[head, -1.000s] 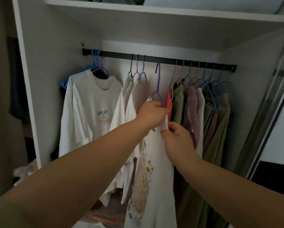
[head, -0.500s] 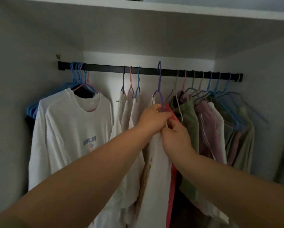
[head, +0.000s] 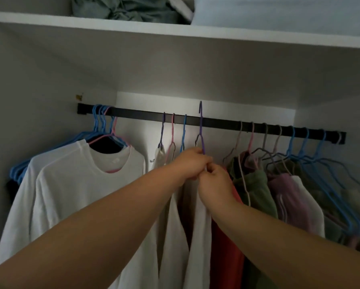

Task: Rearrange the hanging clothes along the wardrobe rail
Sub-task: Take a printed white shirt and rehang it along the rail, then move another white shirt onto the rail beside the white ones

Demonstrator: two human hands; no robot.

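A black rail crosses the wardrobe. A purple hanger carries a white shirt; its hook tip rises above the rail near the middle. My left hand grips the hanger's neck. Right beside it, my right hand pinches the shirt's shoulder at the hanger. White T-shirts hang at the left on blue and pink hangers. Three more white garments hang just left of my hands. A red garment, green and pink clothes fill the right.
A white shelf above the rail holds folded grey-green cloth and pale bedding. Several empty blue hangers crowd the rail's right end. There is a gap on the rail between the purple hanger and the right-hand group.
Both hands have lifted the purple hanger with the white shirt; its hook now reaches above the rail. The camera has moved closer and tilted up, showing the top shelf.
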